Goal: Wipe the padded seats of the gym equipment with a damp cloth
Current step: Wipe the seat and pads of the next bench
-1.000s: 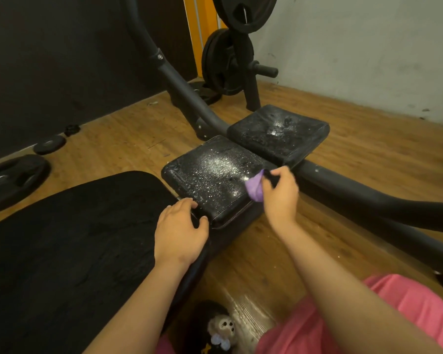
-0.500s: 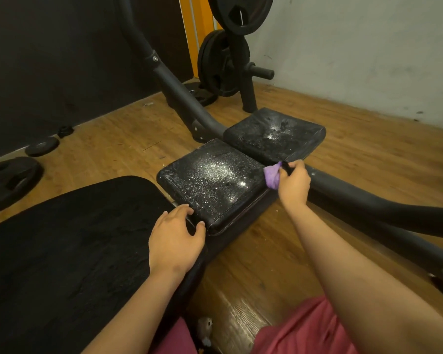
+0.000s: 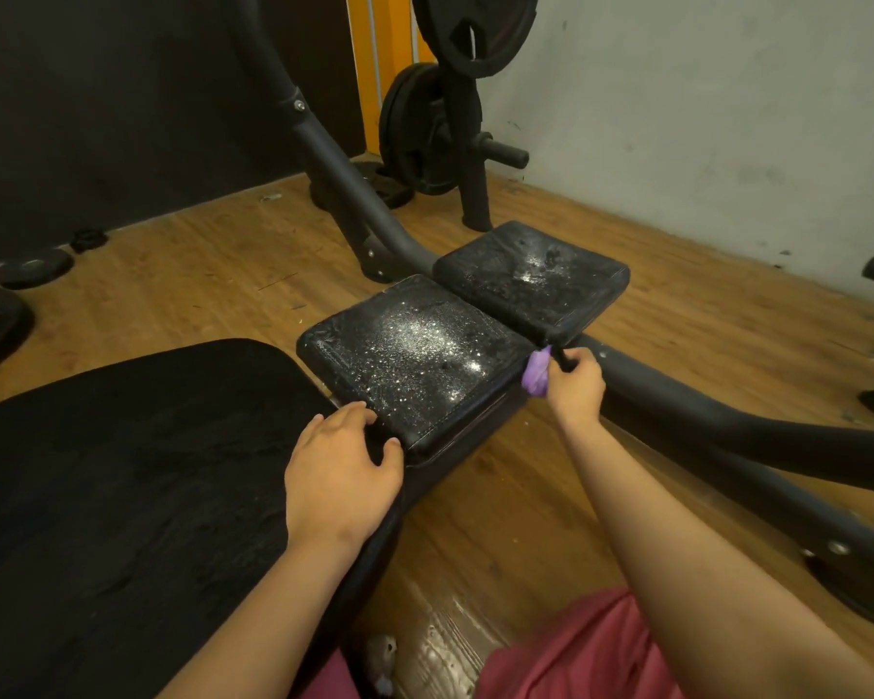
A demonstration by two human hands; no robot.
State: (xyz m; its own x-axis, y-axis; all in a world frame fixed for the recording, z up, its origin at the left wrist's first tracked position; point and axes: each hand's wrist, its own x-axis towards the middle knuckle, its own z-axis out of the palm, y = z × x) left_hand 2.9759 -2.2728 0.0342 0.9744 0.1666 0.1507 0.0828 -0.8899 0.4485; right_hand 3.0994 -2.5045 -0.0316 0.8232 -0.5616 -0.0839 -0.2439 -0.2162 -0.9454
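Two square black padded seats sit side by side on a dark metal frame, both speckled with wet droplets. The near seat pad [image 3: 415, 360] is in the middle of the view and the far seat pad [image 3: 531, 280] lies behind it to the right. My right hand [image 3: 573, 383] grips a bunched purple cloth [image 3: 536, 378] at the right edge of the near pad, by the gap between the pads. My left hand [image 3: 339, 471] rests with relaxed fingers on the near pad's front left corner and the edge of the large black bench pad [image 3: 122, 496].
A thick dark frame tube [image 3: 702, 411] runs right from under the pads. Behind stands a post with weight plates [image 3: 425, 128]. More plates [image 3: 31, 267] lie on the wooden floor at the left. A grey wall is at the right.
My right hand has carried the purple cloth from the near pad's surface rightward to its right edge. My left hand has stayed on the front corner.
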